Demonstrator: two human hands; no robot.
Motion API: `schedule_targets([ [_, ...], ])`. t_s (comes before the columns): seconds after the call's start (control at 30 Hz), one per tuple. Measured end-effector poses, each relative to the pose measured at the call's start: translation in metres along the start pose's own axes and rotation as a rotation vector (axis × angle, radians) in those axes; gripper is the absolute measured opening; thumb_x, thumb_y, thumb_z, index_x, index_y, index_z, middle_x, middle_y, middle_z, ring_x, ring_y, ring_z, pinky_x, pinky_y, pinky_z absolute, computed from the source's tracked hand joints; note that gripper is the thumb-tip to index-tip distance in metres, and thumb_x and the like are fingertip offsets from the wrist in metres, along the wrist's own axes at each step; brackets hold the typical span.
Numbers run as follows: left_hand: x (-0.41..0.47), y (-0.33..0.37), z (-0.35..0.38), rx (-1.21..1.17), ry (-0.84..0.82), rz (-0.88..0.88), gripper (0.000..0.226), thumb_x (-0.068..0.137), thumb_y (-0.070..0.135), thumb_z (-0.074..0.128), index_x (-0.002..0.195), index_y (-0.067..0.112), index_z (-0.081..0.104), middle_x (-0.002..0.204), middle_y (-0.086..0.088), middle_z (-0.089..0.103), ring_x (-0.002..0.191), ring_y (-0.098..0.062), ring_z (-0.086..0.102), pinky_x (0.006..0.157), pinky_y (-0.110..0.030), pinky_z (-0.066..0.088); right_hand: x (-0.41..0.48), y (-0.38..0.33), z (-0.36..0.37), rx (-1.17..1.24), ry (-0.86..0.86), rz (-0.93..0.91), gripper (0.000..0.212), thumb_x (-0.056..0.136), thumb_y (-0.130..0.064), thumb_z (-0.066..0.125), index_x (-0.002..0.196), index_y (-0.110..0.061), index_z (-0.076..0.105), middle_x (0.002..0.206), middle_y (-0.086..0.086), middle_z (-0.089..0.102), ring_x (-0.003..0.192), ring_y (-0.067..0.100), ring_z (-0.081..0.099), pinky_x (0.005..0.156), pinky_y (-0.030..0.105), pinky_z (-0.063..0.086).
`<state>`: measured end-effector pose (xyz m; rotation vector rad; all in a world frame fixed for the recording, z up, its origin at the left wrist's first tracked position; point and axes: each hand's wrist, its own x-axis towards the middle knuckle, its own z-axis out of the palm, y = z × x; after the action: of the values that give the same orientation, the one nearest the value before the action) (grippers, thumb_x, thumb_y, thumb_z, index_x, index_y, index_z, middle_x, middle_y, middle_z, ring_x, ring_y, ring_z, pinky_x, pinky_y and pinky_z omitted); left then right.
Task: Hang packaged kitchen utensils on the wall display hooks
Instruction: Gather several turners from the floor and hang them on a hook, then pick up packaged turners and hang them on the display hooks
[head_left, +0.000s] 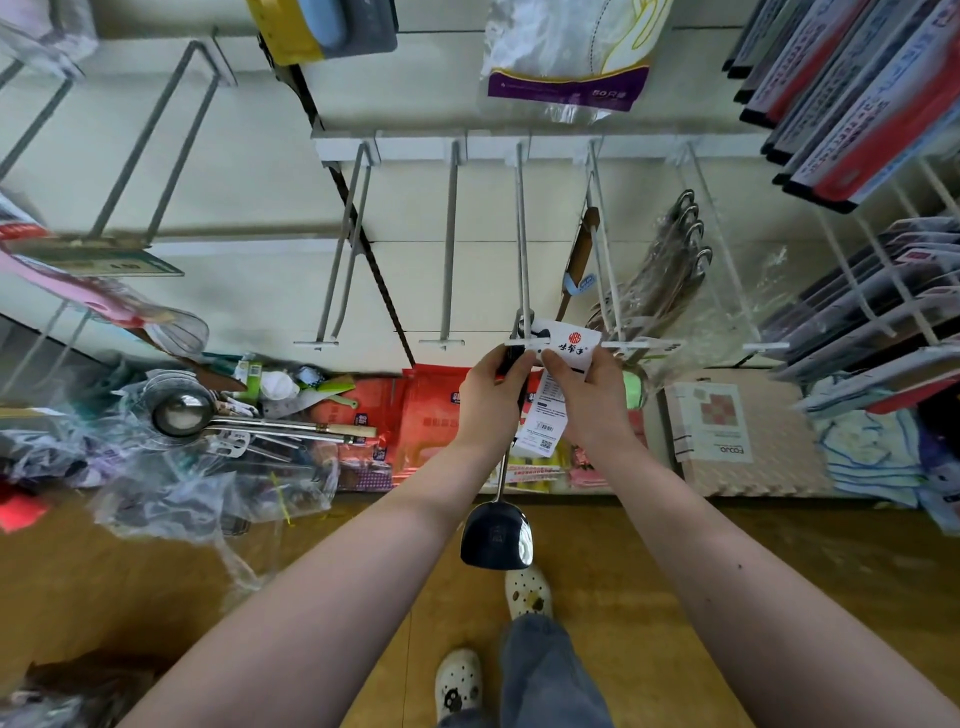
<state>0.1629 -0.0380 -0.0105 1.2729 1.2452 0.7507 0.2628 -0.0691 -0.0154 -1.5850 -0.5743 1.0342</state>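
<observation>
At frame centre, the spatula (496, 535) is gripped at its handle by the left hand (488, 400), and its card label (569, 343) is pinched by the right hand (584, 402) at the tip of a wall hook (522, 234). If the hook tip is missed, the label may be torn.

The left hand (493, 397) grips the spatula (497, 535), fingers curled. The right hand (584, 402), just beside it, pinches the tag (567, 344).

A wooden floor (779, 571) runs along the foot of the wall. Against the wall lean red flat packs (431, 415) and a beige foam mat pack (748, 441) with a white label. Folded blue-edged cloths (867, 457) lie just beside it. High up hangs a clear bag (566, 52), apparently holding gloves.
</observation>
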Motion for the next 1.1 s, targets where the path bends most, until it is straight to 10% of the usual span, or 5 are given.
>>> schedule_targets([
  [0.2,0.024,-0.007,0.006,-0.055,0.019,-0.012,0.015,0.097,0.016,0.052,0.102,0.021,0.064,0.079,-0.005,0.065,0.068,-0.02,0.055,0.063,-0.031,0.044,0.019,0.005,0.009,0.01,0.048,-0.03,0.015,0.09,-0.018,0.063,0.084,-0.031,0.057,0.087,-0.006,0.068,0.088,0.021,0.068,0.086,0.048,0.054],
  [0.5,0.08,-0.012,0.017,-0.132,0.129,0.051,0.025,0.082,0.031,0.062,0.086,0.055,0.063,0.099,0.001,0.055,0.098,-0.03,0.062,0.09,-0.053,0.05,0.058,0.011,0.03,0.14,0.107,-0.103,0.032,0.09,-0.017,0.064,0.12,-0.021,0.055,0.112,0.001,0.065,0.107,0.017,0.062,0.095,0.04,0.05],
  [0.67,0.118,-0.017,0.024,-0.077,0.134,0.139,0.035,0.087,0.027,0.057,0.12,0.037,0.062,0.098,0.001,0.055,0.09,-0.023,0.06,0.091,-0.045,0.051,0.079,0.013,0.033,0.151,0.177,-0.13,0.031,0.089,-0.01,0.063,0.119,-0.005,0.054,0.115,0.01,0.065,0.109,0.026,0.061,0.098,0.052,0.046],
  [0.87,0.147,-0.012,0.031,-0.205,0.187,0.137,0.022,0.073,0.046,0.059,0.094,0.048,0.066,0.088,-0.009,0.06,0.079,-0.023,0.055,0.076,-0.046,0.048,0.092,0.016,0.032,0.061,0.144,-0.206,0.033,0.091,-0.004,0.057,0.124,-0.006,0.054,0.111,-0.007,0.062,0.093,-0.009,0.059,0.086,0.019,0.048],
  [1.1,0.161,-0.011,0.036,-0.25,0.177,0.157,0.021,0.088,0.029,0.054,0.103,0.036,0.068,0.088,0.002,0.066,0.082,-0.019,0.058,0.073,-0.034,0.047,0.101,0.021,0.036,0.03,0.123,-0.182,0.038,0.092,-0.004,0.056,0.129,-0.009,0.052,0.124,0.004,0.062,0.115,0.013,0.058,0.101,0.042,0.046],
])
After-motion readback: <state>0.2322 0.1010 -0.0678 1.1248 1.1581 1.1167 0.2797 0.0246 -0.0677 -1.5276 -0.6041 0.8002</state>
